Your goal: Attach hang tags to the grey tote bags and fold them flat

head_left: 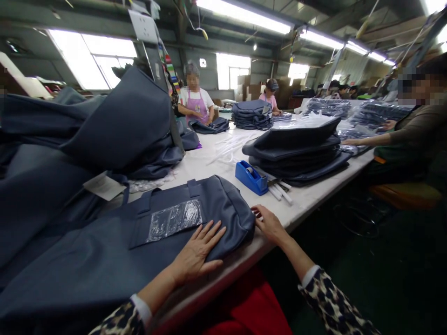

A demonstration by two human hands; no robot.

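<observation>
A dark blue bag (115,237) lies flat along the near side of the white table, with a clear plastic pocket (174,220) on its upper face. My left hand (198,249) rests flat on the bag just below that pocket, fingers spread. At the bag's right end, my right hand (268,224) touches the edge with bent fingertips; whether they pinch the fabric is hidden. Beyond the bag stands a blue tape dispenser (251,177), and several white tubes (280,193) lie beside it.
A large heap of blue bags (118,121) rises at the left. Stacked dark bags (296,151) sit behind the dispenser. Across the white table (199,163) a person in a purple apron (197,104) handles a bag. Another person's arm (370,139) reaches in from the right.
</observation>
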